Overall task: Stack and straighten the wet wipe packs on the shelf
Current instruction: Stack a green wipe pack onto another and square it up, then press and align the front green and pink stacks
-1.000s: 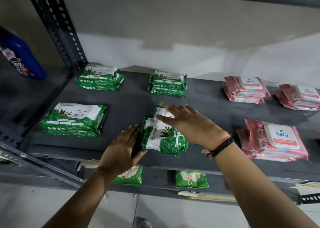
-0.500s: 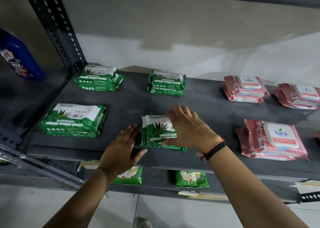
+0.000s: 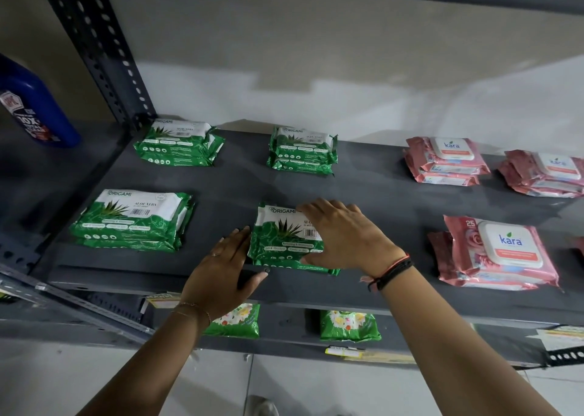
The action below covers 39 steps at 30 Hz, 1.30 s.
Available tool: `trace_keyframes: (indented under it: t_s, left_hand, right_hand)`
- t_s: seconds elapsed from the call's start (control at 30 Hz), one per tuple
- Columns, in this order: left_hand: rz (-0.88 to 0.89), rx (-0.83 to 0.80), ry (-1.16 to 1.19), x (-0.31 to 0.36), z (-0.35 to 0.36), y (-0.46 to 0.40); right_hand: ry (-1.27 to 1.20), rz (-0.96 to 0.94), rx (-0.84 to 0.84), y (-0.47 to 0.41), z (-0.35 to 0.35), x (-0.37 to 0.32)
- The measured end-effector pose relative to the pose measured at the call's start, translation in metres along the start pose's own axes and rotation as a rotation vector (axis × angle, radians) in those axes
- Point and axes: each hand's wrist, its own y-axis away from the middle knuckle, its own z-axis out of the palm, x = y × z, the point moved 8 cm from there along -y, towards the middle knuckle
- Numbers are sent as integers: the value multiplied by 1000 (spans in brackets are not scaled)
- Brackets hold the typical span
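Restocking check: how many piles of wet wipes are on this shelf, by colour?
Green piles: 4
Pink piles: 3 fully in view; a sliver at the right edge may be another
Total: 7

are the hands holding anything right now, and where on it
Nothing is lifted. The right hand lies flat on the right part of the top green pack on the shelf; the left hand touches the stack's left edge.
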Motion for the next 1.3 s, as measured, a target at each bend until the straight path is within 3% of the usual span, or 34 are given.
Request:
trace_keyframes:
  t_s: [0.27,0.4,0.47,0.6,0.73,0.9,1.3]
  left_hand:
    - [64,10,59,3,-1,-1]
    - [33,-98,210,-18,-6,2]
    - [26,-97,162,-28,-23,7]
    - [-40,173,185,-13,-79,-1]
    - [67,354,173,62,-94,-35]
    - [14,285,94,108,-62,-68]
    - [-19,116,-144,112,-23,-71]
  right_hand:
    - [-61,5,-15,5,-2,5]
    - [-67,68,103,25,-25,31]
    - [-54,125,161,43,-37,54]
    - [-67,249,292,83,-55,107]
    - [-85,362,347,118,-54,156]
    - [-83,473,262,146,-26,200]
    - [-118,479,253,147,15,215]
